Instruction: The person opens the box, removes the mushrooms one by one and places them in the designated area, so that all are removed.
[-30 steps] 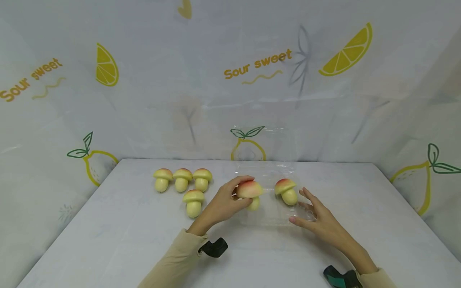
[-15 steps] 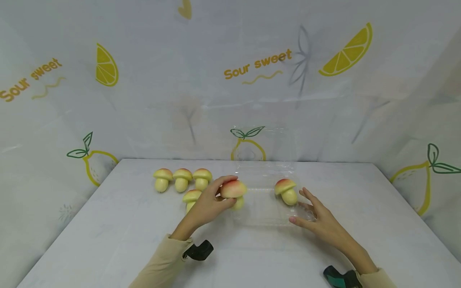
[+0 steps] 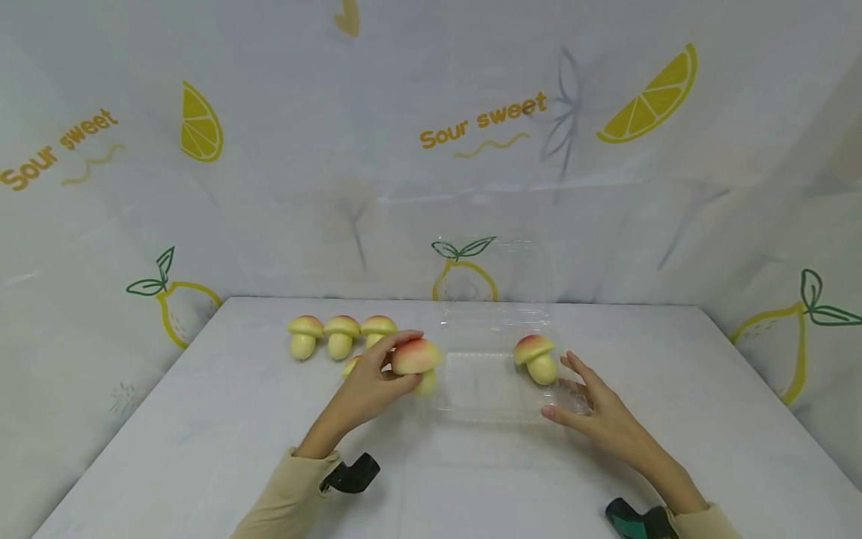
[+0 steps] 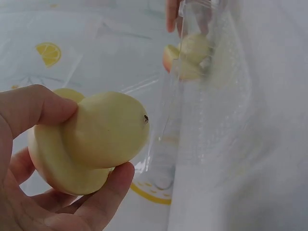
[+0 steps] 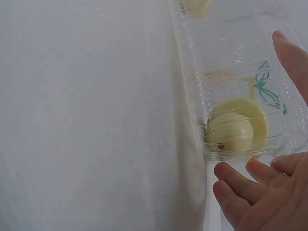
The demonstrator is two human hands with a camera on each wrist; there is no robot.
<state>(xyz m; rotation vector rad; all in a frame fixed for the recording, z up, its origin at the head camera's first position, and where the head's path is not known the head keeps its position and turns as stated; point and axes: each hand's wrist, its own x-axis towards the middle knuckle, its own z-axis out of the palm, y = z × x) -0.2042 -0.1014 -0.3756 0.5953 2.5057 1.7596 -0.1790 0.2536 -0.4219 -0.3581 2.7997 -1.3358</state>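
Observation:
My left hand grips a mushroom-shaped piece with a pink-flushed cap and pale yellow stem, thumb and fingers around it. In the left wrist view the stem of this mushroom points toward the camera side. It hangs by the left edge of a clear plastic box. A second mushroom lies tilted inside the box at the right. My right hand is spread at the box's right side, fingers relaxed; whether it touches the wall is unclear. In the right wrist view the boxed mushroom shows through the plastic.
Three mushrooms stand in a row at the back left, one of them a mushroom at the row's end. Another mushroom is mostly hidden behind my left hand. The box's clear lid stands raised at the back. A patterned curtain hangs behind the white table.
My left hand has moved left with the mushroom, from over the box to its left edge, covering more of the front loose mushroom. My right hand has stayed in place.

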